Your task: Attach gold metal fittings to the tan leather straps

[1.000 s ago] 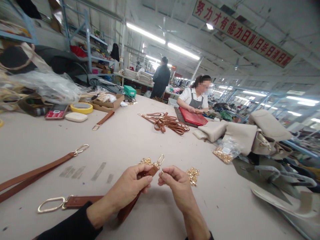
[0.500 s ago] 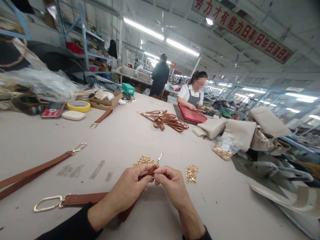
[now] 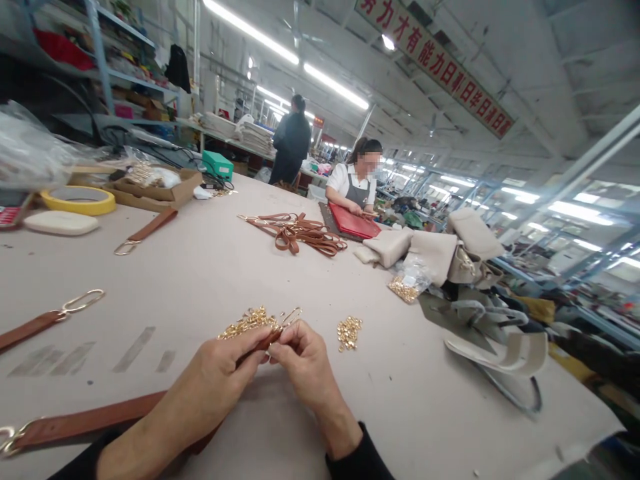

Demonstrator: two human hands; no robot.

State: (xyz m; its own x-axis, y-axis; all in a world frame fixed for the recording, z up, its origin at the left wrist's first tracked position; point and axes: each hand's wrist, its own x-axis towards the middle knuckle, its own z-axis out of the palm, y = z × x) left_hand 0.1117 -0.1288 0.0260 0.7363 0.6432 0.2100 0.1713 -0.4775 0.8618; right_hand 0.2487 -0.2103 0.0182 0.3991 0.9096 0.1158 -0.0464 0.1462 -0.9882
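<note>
My left hand (image 3: 215, 370) is closed around the end of a brown leather strap (image 3: 264, 343), fingers pointing right. A gold metal clasp (image 3: 292, 315) sticks up past this end, behind my right fingers. My right hand (image 3: 306, 365) pinches at the strap end, thumb and forefinger together; a tiny pale bit shows at their tips, too small to name. A wider stretch of brown strap (image 3: 95, 417) with a gold ring (image 3: 13, 437) runs under my left forearm. Just beyond my hands lies a heap of small gold fittings (image 3: 247, 321), with a smaller heap (image 3: 349, 332) to the right.
Brown straps (image 3: 300, 235) lie bundled mid-table; single straps lie at left. Yellow tape (image 3: 77, 200), a white oval item (image 3: 61, 223) and a cardboard box (image 3: 160, 193) stand back left. Beige bags (image 3: 430, 257) and a bag of fittings (image 3: 406, 288) sit right. A co-worker handles a red piece (image 3: 354, 221).
The view has swung to the right, so the tabletop things appear farther left. Both hands stay together at the strap end; the clasp now leans more to the right.
</note>
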